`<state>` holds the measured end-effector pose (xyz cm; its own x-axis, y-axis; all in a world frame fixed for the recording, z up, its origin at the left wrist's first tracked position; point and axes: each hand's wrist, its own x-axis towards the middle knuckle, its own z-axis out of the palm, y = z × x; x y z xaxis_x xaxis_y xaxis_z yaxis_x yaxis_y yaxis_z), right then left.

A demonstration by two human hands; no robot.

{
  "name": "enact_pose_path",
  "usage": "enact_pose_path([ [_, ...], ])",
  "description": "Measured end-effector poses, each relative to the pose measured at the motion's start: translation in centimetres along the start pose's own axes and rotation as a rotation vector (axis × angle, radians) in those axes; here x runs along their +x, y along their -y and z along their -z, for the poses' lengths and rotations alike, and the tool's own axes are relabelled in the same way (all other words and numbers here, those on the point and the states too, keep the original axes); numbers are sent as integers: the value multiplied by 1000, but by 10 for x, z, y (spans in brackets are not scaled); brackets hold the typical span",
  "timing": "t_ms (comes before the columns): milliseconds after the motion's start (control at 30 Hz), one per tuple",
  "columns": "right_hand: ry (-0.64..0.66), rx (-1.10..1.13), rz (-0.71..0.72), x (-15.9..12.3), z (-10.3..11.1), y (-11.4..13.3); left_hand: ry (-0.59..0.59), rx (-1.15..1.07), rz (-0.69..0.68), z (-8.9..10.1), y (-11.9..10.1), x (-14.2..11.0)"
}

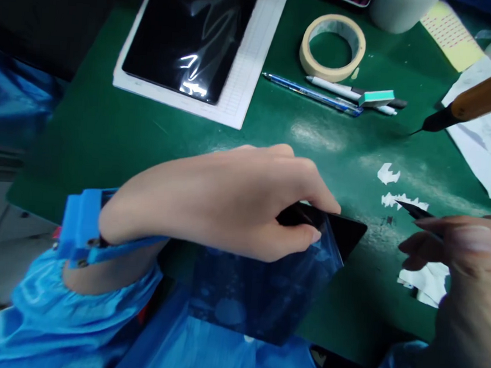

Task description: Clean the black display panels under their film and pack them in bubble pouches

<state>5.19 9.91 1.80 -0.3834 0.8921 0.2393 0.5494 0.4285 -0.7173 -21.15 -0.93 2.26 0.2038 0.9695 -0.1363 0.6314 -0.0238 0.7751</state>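
My left hand [231, 200] is closed in a pinch on the upper edge of a dark flat panel [343, 233] that sits partly inside a blue see-through bag [259, 288] at the near edge of the green mat. My right hand [467, 261] is at the right, fingers pressed together on thin black tweezers [412, 211] whose tip points left toward the panel's corner. Small torn white paper scraps [402, 200] lie just beyond the tweezers' tip.
A green mat [341, 140] covers the table. At the back lie a black screen in clear film [188, 34] on white paper, a masking tape roll [333, 47], pens [314, 92], a teal eraser [375, 98] and a wooden-handled tool [474, 102]. More white scraps [426, 281] lie near my right hand.
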Motion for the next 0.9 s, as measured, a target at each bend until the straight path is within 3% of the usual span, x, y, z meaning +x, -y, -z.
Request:
enact_pose_path([
  [100, 80, -4, -31, 2, 1, 0, 43, -25, -9, 1, 5, 3],
  [267, 222, 18, 123, 1, 0, 0, 7, -40, -13, -2, 8, 6],
  [400, 182, 34, 236, -5, -5, -9, 73, -58, -48, 1, 9, 10],
  [633, 98, -7, 143, -9, 5, -37, 89, -59, -99, 4, 6, 17],
  [900, 65, -86, 175, -13, -10, -7, 64, -145, -103, 11, 3, 14],
])
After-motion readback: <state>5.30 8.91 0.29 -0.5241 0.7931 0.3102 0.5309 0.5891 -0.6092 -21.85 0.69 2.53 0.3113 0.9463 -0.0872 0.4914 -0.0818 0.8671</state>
